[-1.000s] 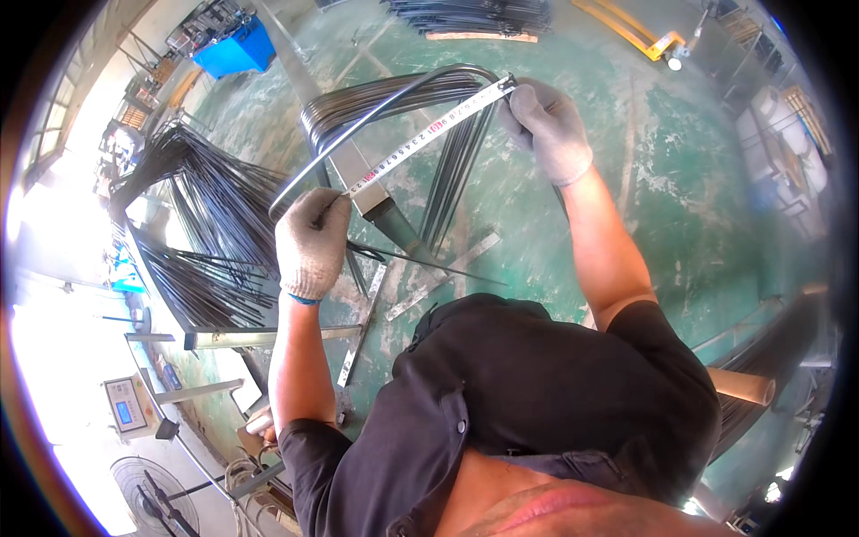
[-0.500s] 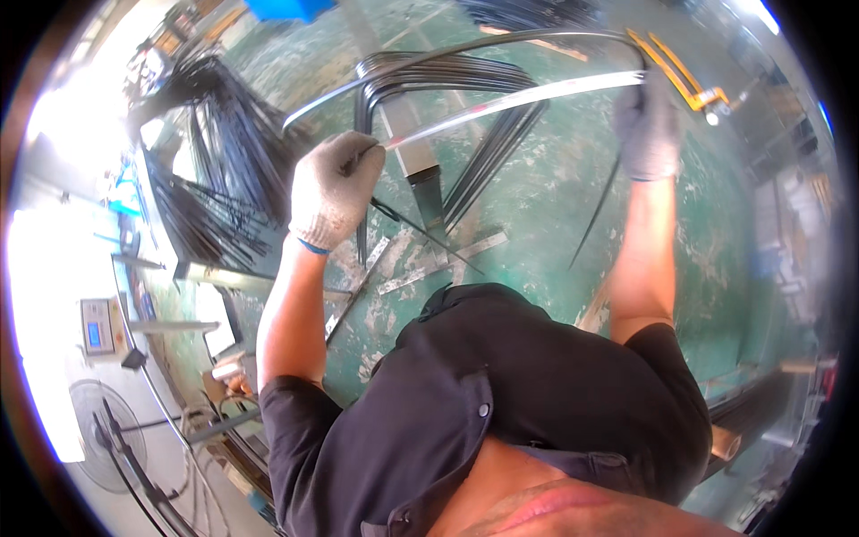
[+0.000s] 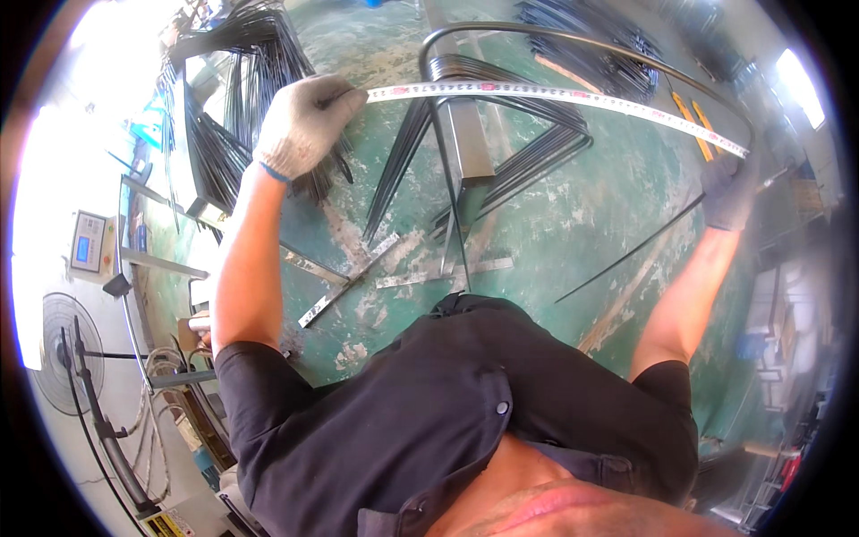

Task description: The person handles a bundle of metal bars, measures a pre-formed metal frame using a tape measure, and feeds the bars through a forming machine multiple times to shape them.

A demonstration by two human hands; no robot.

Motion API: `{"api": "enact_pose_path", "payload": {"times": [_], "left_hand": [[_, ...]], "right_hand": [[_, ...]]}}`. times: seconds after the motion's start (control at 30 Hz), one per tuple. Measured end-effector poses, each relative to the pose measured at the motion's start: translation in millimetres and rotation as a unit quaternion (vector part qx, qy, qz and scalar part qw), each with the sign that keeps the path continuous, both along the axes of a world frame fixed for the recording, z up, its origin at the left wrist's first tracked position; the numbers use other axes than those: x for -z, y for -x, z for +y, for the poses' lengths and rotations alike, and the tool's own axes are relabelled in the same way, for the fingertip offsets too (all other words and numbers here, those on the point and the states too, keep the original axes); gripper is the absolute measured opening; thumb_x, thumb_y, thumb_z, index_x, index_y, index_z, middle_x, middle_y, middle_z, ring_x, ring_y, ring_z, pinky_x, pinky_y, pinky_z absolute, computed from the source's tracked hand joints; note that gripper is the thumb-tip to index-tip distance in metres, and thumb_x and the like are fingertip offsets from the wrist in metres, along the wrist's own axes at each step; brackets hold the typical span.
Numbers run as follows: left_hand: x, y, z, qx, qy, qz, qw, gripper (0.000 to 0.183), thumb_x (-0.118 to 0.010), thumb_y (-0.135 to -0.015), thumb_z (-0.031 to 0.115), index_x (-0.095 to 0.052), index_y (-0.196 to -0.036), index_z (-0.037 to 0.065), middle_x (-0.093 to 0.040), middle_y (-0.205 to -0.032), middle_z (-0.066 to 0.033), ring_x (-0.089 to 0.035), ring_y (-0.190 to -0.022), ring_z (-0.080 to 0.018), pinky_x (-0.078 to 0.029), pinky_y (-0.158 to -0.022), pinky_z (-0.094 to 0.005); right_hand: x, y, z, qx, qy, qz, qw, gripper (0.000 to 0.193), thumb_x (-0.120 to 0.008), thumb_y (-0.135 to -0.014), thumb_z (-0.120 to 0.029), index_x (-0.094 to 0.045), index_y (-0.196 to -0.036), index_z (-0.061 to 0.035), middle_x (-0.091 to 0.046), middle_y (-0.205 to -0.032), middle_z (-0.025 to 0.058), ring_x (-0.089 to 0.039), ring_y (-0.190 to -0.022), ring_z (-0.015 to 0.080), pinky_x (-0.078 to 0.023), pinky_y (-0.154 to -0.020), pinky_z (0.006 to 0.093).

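Note:
My left hand (image 3: 309,125), in a pale knit glove, pinches one end of a white tape measure (image 3: 537,91). The tape runs taut in a slight arc across to my right hand (image 3: 729,192), also gloved and somewhat blurred. That hand is closed around a thin dark bent metal rod (image 3: 573,38), at one of its corners, with the tape's other end beside it. One leg of the rod hangs down near the middle of the view; the other slants from my right hand toward my body. My right fingertips do not show clearly.
Nested bent rods (image 3: 537,161) rest on a metal stand (image 3: 472,143) ahead. A rack of dark rods (image 3: 224,116) is at the left, with a fan (image 3: 67,353) nearer me. Another rod pile (image 3: 599,45) and a yellow pallet jack (image 3: 693,125) lie beyond.
My hands have moved farther apart, the left going left and the right going right and lower. More of the tape shows, and the rod has swung rightward. The view has shifted too.

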State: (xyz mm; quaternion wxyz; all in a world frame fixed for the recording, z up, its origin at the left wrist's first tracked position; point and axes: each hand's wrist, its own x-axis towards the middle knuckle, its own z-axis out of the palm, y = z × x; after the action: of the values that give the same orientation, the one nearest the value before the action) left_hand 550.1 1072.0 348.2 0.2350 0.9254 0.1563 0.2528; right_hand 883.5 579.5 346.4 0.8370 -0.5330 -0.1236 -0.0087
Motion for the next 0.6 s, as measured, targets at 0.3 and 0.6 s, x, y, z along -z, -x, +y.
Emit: {"api": "enact_pose_path", "payload": {"times": [0.3,0.6], "left_hand": [[-16,-11,3,0.007,-0.039,-0.018,0.999,0.038,-0.071,-0.096,0.039,-0.08,-0.107,0.005,-0.073,-0.086,-0.0178,-0.07,-0.078,-0.0323,-0.055,-0.078,-0.0404],[-29,-19,-4,0.006,-0.039,0.036,0.999,0.04,-0.073,-0.097,0.038,-0.078,-0.109,0.0,-0.076,-0.09,-0.0184,-0.07,-0.08,-0.026,-0.056,-0.081,-0.0385]], "right_hand": [[2,-11,-7,-0.033,0.015,-0.021,0.999,0.055,-0.049,-0.109,-0.059,-0.045,-0.073,-0.0176,-0.026,-0.056,-0.0065,-0.024,-0.045,0.0103,-0.017,-0.046,0.0305],[18,-30,-8,-0.024,-0.001,0.011,1.0,0.056,-0.048,-0.109,-0.059,-0.044,-0.07,-0.0183,-0.025,-0.053,-0.0066,-0.024,-0.043,0.0115,-0.017,-0.044,0.0321]]}}
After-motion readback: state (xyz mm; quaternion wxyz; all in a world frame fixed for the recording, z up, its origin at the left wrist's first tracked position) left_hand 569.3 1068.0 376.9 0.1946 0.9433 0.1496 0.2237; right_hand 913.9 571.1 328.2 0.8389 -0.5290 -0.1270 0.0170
